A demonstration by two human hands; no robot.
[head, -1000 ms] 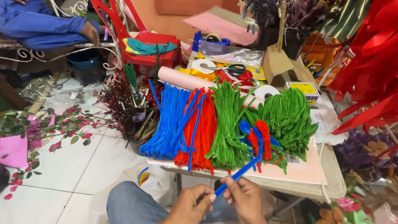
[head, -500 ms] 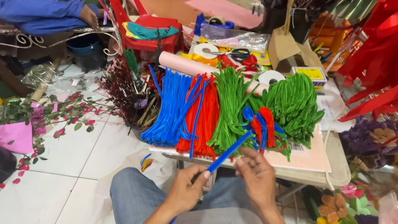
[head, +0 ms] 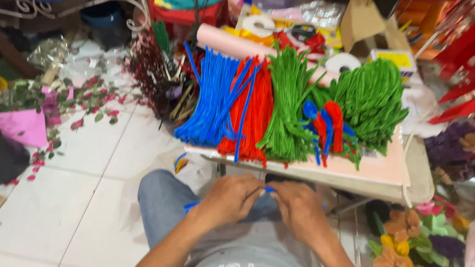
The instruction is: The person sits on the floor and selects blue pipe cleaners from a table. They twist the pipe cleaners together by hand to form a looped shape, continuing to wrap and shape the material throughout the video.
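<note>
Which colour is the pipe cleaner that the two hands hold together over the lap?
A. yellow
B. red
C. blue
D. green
C. A blue pipe cleaner shows between the left hand and the right hand, with one blue end sticking out to the left of the left hand.

- A blue pipe cleaner (head: 192,206) is showing between the hands.
- Bundles are lying in stripes: blue bundle (head: 211,100), red bundle (head: 255,114), bright green bundle (head: 286,106), darker green heap (head: 371,98).
- The board (head: 378,166) beneath is showing pale pink.
- The paper roll (head: 230,42) is looking pink.
- Orange fabric flowers (head: 393,264) are glowing beside white floor tiles (head: 78,204).
</note>
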